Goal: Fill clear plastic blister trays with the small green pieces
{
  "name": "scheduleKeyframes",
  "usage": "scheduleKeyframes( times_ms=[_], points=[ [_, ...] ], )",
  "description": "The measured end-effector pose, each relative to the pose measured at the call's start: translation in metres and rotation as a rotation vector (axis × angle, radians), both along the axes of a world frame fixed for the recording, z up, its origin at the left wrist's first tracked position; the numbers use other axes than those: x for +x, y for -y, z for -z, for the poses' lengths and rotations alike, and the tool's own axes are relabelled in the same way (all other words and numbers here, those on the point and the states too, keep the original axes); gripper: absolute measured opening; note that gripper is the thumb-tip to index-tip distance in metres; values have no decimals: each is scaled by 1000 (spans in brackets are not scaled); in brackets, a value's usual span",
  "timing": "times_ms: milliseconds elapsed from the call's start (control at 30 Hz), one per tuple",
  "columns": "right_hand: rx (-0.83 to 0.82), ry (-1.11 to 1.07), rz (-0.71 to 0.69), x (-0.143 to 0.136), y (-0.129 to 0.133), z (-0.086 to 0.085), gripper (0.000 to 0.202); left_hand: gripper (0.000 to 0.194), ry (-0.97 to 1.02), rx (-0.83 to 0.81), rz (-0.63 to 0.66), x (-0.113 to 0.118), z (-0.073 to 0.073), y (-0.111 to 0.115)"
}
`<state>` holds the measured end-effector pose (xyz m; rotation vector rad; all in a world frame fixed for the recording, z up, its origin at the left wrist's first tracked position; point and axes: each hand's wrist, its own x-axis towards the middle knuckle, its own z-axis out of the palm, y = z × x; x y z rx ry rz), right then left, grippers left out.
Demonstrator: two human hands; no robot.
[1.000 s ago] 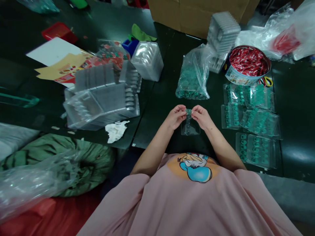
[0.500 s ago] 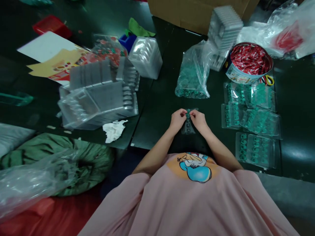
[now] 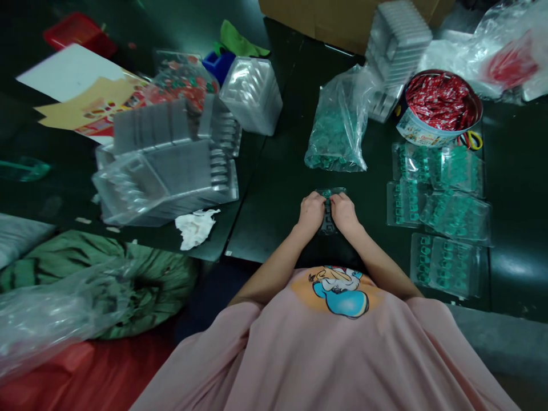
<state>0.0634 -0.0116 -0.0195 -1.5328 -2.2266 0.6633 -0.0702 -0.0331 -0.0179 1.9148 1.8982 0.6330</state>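
Observation:
A narrow clear plastic blister tray (image 3: 327,225) with a row of moulded pockets lies before me at the table's near edge. At its far end sits a small green translucent plastic piece (image 3: 327,194), partly covered by my fingers. My left hand (image 3: 312,212) is closed, its fingertips at the left side of the piece. From the right, my right hand (image 3: 344,211) meets it with curled, closed fingers. The fingertips almost touch, and their exact grip is hard to see. Beyond the hands lies a clear bag (image 3: 336,134) of green pieces.
Filled trays (image 3: 456,214) of green pieces lie at right, below a round tin (image 3: 428,134) of red wrapped packets. Clear plastic trays (image 3: 166,182) are piled at left beside a crumpled tissue (image 3: 196,229). A cardboard box (image 3: 312,25) stands at the back.
Both hands have shifted slightly, with the fingers lower and more curled over the tray's far end. The view has moved a little; the other things stay in place.

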Motion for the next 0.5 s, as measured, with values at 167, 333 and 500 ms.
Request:
scheduleKeyframes(
  times_ms=[167,333,500],
  points=[
    [37,-99,-28,13,2,-2,32,30,86,105,31,-5,-1,6],
    [111,-123,59,27,-45,-7,31,17,190,141,64,-5,6,2],
    [119,-7,106,13,-107,-6,41,11,236,110,35,-2,6,-2]
  ],
)
